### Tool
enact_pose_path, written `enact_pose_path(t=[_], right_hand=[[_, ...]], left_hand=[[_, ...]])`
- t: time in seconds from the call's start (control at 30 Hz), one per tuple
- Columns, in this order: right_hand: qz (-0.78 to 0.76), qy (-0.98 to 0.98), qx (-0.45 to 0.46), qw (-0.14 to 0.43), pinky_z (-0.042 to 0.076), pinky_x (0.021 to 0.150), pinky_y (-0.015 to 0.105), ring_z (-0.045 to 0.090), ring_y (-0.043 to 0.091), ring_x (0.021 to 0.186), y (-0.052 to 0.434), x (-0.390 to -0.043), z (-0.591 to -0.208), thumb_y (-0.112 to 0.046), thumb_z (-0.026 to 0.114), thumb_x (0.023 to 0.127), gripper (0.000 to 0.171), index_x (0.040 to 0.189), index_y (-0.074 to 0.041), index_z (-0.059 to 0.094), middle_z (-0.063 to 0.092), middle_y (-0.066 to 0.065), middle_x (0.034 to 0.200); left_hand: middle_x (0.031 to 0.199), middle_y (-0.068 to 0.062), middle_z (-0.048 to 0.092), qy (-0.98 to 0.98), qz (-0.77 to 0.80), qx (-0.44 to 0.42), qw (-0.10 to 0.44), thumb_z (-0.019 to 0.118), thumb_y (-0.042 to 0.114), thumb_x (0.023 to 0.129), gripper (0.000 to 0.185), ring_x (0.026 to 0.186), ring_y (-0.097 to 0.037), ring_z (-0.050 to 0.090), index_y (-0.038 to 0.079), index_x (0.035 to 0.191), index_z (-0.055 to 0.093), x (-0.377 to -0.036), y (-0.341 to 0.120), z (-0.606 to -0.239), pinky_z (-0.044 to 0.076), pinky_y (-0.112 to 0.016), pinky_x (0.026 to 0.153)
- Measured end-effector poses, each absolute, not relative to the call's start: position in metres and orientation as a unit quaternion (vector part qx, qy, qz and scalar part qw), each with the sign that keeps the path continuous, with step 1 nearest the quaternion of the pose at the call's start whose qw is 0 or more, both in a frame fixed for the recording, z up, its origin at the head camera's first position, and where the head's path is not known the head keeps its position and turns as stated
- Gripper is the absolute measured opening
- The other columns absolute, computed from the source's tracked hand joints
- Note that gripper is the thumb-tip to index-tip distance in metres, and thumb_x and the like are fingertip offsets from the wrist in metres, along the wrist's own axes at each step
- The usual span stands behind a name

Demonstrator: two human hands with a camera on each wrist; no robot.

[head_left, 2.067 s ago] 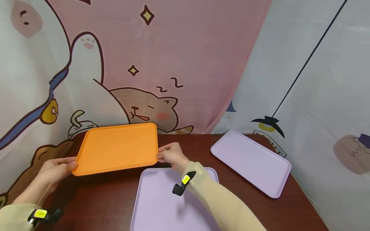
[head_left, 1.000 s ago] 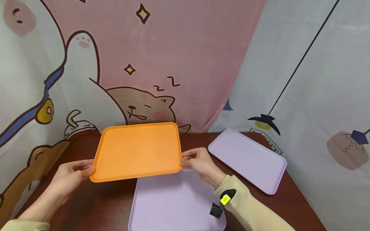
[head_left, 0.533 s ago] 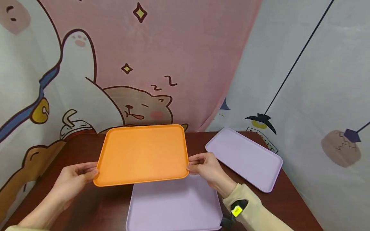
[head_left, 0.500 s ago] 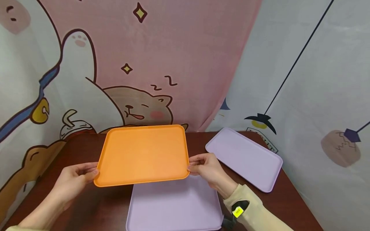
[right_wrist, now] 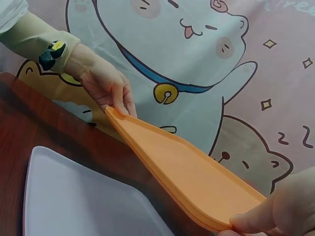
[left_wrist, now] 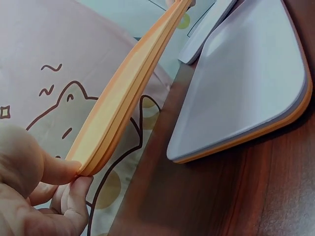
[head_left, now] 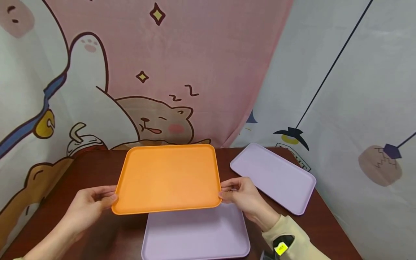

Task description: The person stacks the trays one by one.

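Observation:
An orange tray (head_left: 167,177) hangs level above the dark wooden table (head_left: 91,166), and both hands hold it. My left hand (head_left: 100,198) pinches its near-left corner, thumb on top and fingers beneath. My right hand (head_left: 229,191) pinches the near-right corner the same way. Its front edge overlaps the far end of a lilac tray (head_left: 195,234) lying below. In the left wrist view the orange tray (left_wrist: 133,88) is seen edge-on above the lilac tray (left_wrist: 246,83), which has an orange layer under it. The right wrist view shows the orange tray (right_wrist: 182,172) spanning from my left hand (right_wrist: 106,81) to my right hand (right_wrist: 280,206).
A second lilac tray (head_left: 273,177) lies at an angle on the table's right side, close to the edge. Cartoon-printed cloth hangs all round the back and sides of the table. Bare wood (head_left: 107,234) shows at the front left.
Both hands have carried the orange tray from the table's back left to the right and nearer to me. It now overlaps the front lilac tray. The grip is the same.

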State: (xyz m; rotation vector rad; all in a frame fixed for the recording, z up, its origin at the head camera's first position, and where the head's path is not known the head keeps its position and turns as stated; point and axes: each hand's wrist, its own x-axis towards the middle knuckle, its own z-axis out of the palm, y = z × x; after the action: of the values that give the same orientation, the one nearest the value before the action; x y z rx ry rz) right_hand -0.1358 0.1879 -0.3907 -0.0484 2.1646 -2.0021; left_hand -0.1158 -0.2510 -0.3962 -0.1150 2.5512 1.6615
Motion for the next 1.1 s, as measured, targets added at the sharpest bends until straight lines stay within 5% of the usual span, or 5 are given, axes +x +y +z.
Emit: enact_pose_path(t=[1.1], right_hand=[[-0.661, 0.741, -0.005, 0.114, 0.063, 0.074, 0.035, 0.071, 0.021, 0.083, 0.231, -0.109, -0.406, 0.007, 0.076, 0.088, 0.033, 0.116, 0.018, 0.064, 0.069, 0.015, 0.098]], left_hand=[[0.11, -0.016, 0.073, 0.829, 0.556, -0.016, 0.057, 0.071, -0.001, 0.099, 0.037, 0.092, -0.018, 0.071, -0.017, 0.131, 0.063, -0.105, -0.213, -0.402, 0.062, -0.029, 0.076]])
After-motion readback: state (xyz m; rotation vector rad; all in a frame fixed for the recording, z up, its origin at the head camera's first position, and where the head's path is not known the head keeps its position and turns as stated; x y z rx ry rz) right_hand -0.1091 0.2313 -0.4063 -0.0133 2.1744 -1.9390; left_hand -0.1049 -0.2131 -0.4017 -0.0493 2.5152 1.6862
